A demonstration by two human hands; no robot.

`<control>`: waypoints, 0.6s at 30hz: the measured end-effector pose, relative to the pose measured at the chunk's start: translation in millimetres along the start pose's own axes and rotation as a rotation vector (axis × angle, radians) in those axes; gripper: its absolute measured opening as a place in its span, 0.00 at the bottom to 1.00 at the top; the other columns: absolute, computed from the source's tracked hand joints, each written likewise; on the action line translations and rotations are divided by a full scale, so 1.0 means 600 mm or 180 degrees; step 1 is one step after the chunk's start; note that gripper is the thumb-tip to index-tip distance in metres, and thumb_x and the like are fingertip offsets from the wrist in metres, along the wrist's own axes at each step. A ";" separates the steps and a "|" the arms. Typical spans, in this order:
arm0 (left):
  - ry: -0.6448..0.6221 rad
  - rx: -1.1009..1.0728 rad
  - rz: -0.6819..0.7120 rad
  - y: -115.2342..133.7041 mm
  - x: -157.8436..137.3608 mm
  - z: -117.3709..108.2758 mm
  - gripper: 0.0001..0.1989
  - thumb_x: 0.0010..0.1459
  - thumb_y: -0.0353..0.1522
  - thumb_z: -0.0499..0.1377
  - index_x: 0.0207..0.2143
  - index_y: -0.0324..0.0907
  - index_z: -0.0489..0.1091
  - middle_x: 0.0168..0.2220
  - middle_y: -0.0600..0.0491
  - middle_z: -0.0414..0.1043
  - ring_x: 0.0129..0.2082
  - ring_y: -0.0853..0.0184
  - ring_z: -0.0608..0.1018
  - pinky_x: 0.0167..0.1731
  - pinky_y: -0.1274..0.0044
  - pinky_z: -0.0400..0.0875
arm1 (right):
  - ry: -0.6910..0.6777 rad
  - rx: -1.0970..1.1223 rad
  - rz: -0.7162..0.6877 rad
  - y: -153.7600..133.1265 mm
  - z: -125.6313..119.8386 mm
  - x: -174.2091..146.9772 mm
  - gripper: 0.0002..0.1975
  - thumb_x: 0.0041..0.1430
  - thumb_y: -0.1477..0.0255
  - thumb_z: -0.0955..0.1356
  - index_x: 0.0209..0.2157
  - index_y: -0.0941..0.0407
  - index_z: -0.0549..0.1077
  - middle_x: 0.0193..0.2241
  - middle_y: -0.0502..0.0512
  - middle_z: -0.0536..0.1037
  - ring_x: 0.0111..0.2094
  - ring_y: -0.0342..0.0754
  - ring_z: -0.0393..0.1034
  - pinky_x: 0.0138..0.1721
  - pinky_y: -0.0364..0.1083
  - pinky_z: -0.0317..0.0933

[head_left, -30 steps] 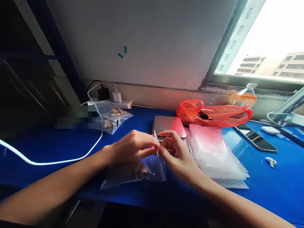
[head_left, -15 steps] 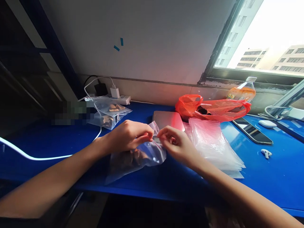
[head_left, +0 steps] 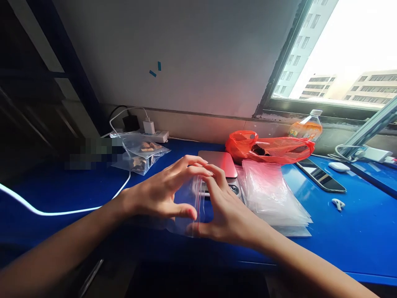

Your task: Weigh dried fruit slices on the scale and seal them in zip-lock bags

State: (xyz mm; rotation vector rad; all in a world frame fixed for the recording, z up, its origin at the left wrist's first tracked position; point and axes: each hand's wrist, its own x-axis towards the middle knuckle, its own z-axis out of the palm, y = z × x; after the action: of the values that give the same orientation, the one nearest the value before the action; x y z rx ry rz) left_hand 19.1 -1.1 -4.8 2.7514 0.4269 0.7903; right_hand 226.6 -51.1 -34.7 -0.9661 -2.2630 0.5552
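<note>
Both hands meet over a small clear zip bag (head_left: 189, 205) that lies flat at the near edge of the blue counter (head_left: 356, 231), just in front of a silver kitchen scale (head_left: 218, 159). The left hand (head_left: 158, 194) has its fingers (head_left: 190, 162) spread and arched over the bag, thumb pressing down near the lower end of the red zip line; the right hand (head_left: 225, 207) mirrors it, fingers on the upper end, thumb at the near corner. Neither hand is closed around the bag; both press it against the counter.

The step in hand looks like sealing the zip strip. To do it well, I judge that the pressure should run along the red line from one end to the other, with the film held taut so the tracks meet, and air pushed out first.

The bag is thin, glossy, limp film that creases easily; dark contents show dimly under the left palm. Just right of the hands lies a slippery stack of empty zip bags (head_left: 273, 194). Behind it sits a crumpled red plastic bag (head_left: 273, 149) and a clear bottle of orange drink (head_left: 305, 128). Far left, filled zip bags (head_left: 141, 153) rest by a white cable (head_left: 62, 212). A dark, smooth phone (head_left: 321, 177) lies flat to the right.
</note>
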 end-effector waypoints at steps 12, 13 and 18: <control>0.2067 -0.1267 -0.0265 0.013 -0.009 -0.041 0.30 0.53 0.45 0.67 0.57 0.55 0.63 0.54 0.53 0.72 0.51 0.57 0.76 0.52 0.63 0.70 | 0.1248 0.2290 0.0842 -0.016 0.016 0.007 0.17 0.63 0.56 0.65 0.47 0.49 0.60 0.45 0.53 0.69 0.46 0.46 0.67 0.47 0.49 0.65; 0.2515 -0.1425 -0.0290 0.017 -0.004 -0.048 0.27 0.53 0.48 0.66 0.54 0.56 0.65 0.51 0.57 0.75 0.51 0.58 0.76 0.53 0.63 0.68 | 0.1137 0.2534 0.1020 -0.016 0.021 0.008 0.18 0.62 0.55 0.66 0.47 0.50 0.61 0.44 0.53 0.70 0.46 0.46 0.68 0.48 0.49 0.64; 0.3417 -0.1916 -0.0523 0.050 0.022 -0.042 0.09 0.61 0.50 0.57 0.37 0.62 0.72 0.43 0.72 0.78 0.64 0.64 0.63 0.56 0.65 0.62 | 0.0033 0.4436 0.1530 -0.024 0.048 0.014 0.30 0.54 0.50 0.70 0.50 0.55 0.65 0.43 0.58 0.74 0.43 0.48 0.72 0.45 0.48 0.64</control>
State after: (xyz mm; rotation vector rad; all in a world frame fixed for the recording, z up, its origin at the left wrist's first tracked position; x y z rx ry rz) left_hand 22.5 -20.5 31.9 1.5427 0.4673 1.9158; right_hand 195.3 -58.2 -44.4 -0.6651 -1.0502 1.9170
